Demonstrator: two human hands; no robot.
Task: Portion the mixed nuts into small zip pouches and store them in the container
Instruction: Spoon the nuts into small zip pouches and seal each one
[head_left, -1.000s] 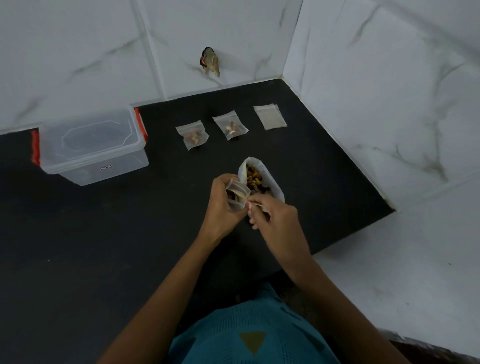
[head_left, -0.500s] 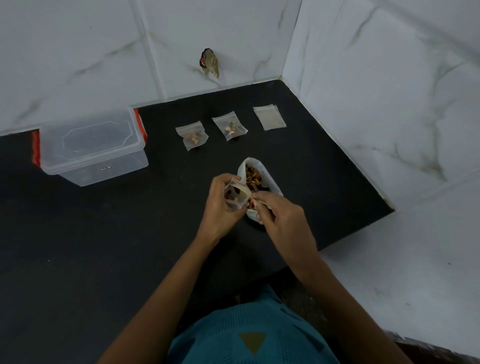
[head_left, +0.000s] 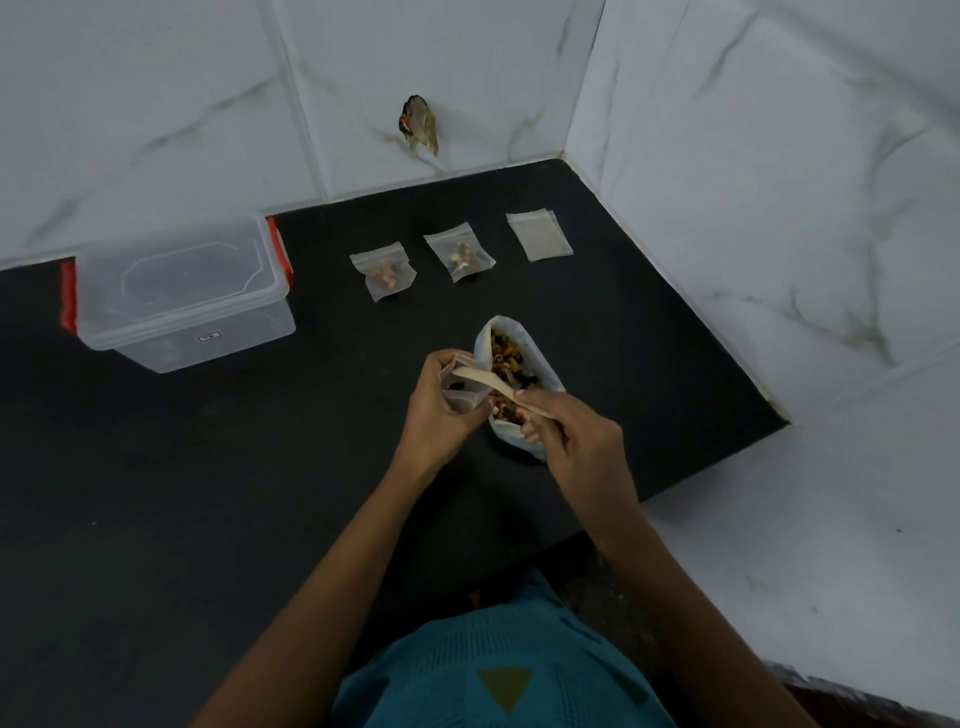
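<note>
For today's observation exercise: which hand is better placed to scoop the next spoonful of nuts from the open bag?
Right. The right hand grips the wooden spoon, which lies across the nut bag. The left hand is occupied holding the small pouch open.

A black tabletop (head_left: 156, 519) meets white marble-veined wall tiles (head_left: 156, 104) along its far and right edges. A small dark and tan object (head_left: 420, 124) sticks to the wall above the far edge. At the near edge shows a teal garment (head_left: 441, 686) bearing a yellow triangle (head_left: 505, 687).
</note>
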